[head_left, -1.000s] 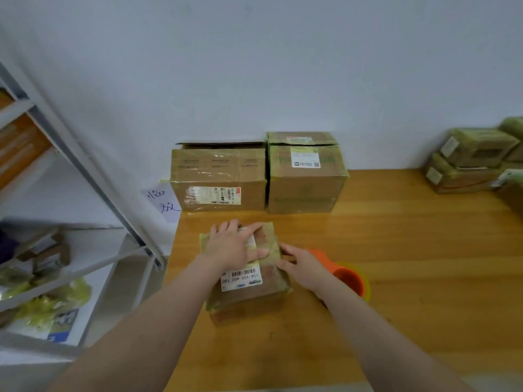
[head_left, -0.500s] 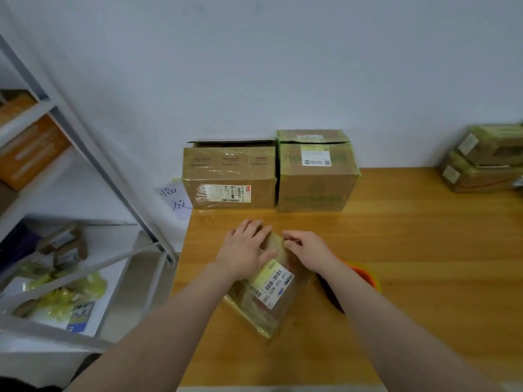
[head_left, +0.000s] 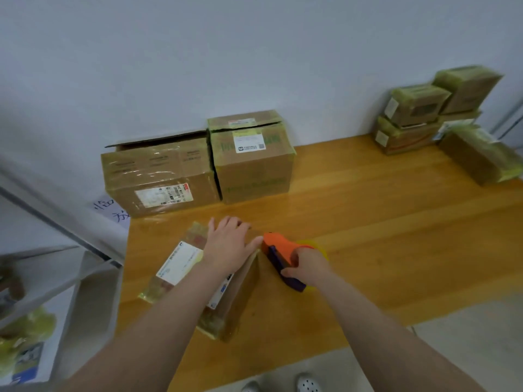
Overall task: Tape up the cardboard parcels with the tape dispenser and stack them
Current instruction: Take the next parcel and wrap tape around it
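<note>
Right hand (head_left: pixel 307 265) has come off the parcel (head_left: pixel 181 261) in the last half second and is now wrapped round the tape dispenser (head_left: pixel 278 247), fingers curled tight on its handle. Left hand (head_left: pixel 227 244) lies flat, fingers straight and spread, pressing the parcel to the table (head_left: pixel 368 222). Parcel sits under the left fingers, with the dispenser nose just beside the left thumb tip at the parcel's right edge. Judged: positioning done, taping stroke about to start
</note>
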